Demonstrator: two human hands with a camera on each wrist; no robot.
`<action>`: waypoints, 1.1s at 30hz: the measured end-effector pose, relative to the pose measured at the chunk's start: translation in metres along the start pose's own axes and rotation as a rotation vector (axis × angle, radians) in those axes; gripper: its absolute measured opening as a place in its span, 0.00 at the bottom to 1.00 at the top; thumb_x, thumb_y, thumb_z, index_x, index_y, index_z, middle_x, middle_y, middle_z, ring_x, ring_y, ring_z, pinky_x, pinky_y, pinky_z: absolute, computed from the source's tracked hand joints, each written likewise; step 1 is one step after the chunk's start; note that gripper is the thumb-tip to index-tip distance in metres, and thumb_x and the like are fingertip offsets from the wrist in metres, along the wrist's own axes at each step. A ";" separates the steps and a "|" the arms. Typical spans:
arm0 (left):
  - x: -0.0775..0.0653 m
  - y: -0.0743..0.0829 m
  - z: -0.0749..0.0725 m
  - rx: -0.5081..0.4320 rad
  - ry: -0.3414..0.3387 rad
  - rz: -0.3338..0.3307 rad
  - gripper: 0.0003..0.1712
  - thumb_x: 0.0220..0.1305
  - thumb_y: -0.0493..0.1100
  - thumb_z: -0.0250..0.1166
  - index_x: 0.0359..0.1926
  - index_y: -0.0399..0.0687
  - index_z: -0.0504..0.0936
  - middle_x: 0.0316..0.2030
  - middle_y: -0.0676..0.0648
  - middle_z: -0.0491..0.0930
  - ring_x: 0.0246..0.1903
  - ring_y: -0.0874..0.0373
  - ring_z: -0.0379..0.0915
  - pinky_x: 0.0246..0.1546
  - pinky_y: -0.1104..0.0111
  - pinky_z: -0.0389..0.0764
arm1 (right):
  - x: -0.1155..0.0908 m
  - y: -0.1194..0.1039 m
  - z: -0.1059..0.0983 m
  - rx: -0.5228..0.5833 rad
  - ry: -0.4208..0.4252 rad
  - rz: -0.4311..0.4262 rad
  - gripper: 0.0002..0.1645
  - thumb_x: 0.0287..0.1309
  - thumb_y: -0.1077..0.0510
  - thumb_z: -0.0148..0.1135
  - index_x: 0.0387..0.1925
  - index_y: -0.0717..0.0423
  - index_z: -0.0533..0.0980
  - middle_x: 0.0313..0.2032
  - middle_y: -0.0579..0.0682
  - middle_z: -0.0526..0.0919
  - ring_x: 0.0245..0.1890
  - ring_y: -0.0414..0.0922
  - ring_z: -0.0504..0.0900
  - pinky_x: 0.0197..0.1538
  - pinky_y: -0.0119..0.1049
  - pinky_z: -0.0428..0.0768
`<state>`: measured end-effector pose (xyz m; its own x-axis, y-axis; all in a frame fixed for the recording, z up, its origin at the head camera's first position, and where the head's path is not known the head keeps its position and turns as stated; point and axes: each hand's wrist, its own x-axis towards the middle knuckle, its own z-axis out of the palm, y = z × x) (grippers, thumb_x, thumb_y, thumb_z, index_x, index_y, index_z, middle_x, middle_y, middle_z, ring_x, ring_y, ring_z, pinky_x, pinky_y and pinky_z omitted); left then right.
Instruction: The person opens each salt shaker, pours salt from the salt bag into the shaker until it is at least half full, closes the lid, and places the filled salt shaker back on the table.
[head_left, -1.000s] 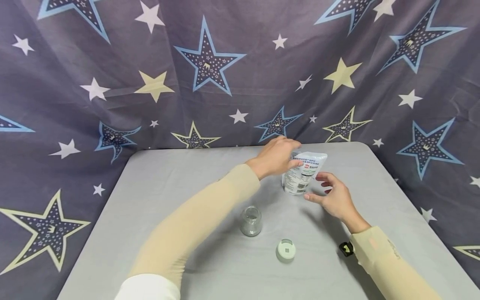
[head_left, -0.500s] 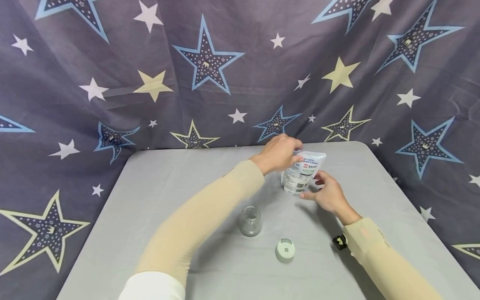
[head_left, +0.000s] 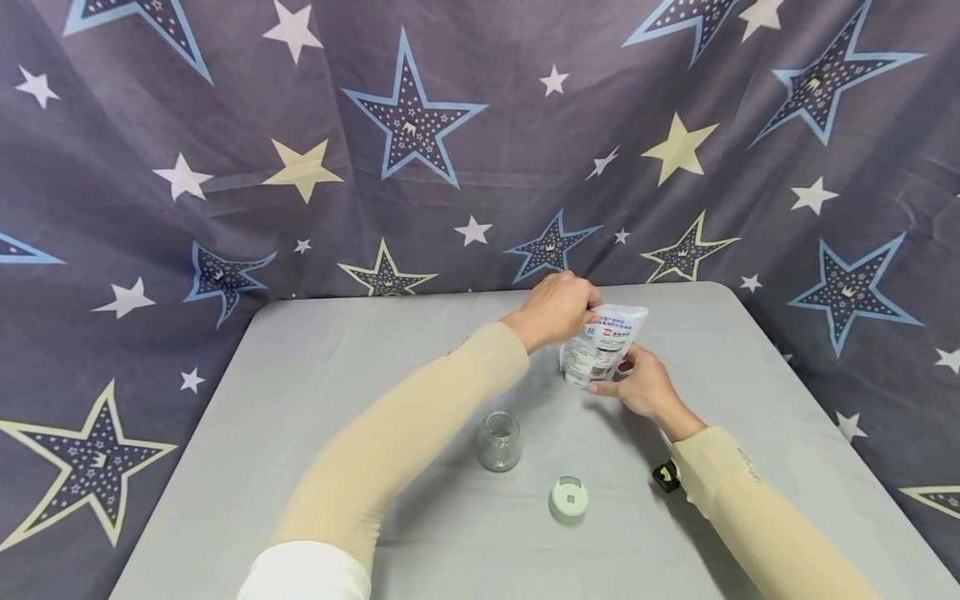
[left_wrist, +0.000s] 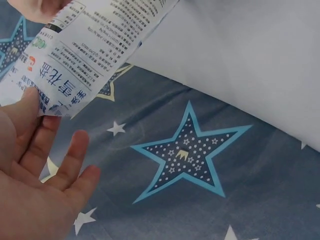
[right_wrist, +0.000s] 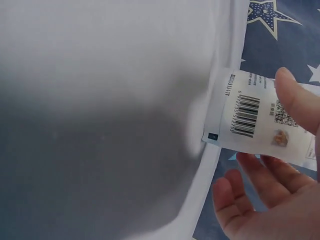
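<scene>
A white printed bag of salt [head_left: 606,346] stands toward the back right of the table, leaning a little to the right. My left hand [head_left: 553,308] pinches its upper left corner between thumb and forefinger. In the left wrist view, the other fingers of the left hand [left_wrist: 47,172] spread away from the bag. Low on the bag's right side, my right hand [head_left: 647,387] holds it, thumb in front and fingers behind. The right wrist view has that thumb across the bag's printed face [right_wrist: 247,112], beside a barcode, with fingertips at the lower edge.
An uncapped glass jar [head_left: 498,446] stands nearer on the grey table [head_left: 315,417], below the left forearm. Right of it lies a pale green round cap [head_left: 568,500]. A small black device [head_left: 666,477] sits by the right cuff. A star-patterned curtain [head_left: 420,208] hangs behind the table.
My right hand has moved left to the bag and closed round its lower side. The left hand stays on the upper corner. Jar and cap have not moved.
</scene>
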<state>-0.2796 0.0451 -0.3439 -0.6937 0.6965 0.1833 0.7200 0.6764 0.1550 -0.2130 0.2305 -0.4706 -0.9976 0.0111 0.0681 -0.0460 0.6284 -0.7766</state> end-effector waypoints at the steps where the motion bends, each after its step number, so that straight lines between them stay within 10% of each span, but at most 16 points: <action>1: -0.001 0.000 0.000 -0.001 0.004 -0.001 0.09 0.68 0.52 0.68 0.32 0.58 0.86 0.31 0.57 0.84 0.37 0.57 0.73 0.46 0.62 0.74 | 0.000 0.000 0.001 -0.004 -0.002 0.007 0.41 0.43 0.56 0.85 0.59 0.63 0.75 0.51 0.62 0.83 0.51 0.60 0.78 0.50 0.48 0.77; 33: -0.029 -0.010 -0.008 -0.096 0.083 0.048 0.13 0.68 0.49 0.70 0.25 0.57 0.82 0.22 0.58 0.78 0.30 0.59 0.72 0.37 0.66 0.72 | -0.008 -0.001 0.003 0.072 -0.101 -0.102 0.35 0.50 0.55 0.81 0.59 0.61 0.78 0.53 0.60 0.85 0.59 0.61 0.80 0.64 0.61 0.71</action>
<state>-0.2664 0.0162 -0.3432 -0.6578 0.7024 0.2720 0.7532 0.6143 0.2353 -0.2054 0.2276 -0.4723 -0.9875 -0.1304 0.0885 -0.1473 0.5644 -0.8122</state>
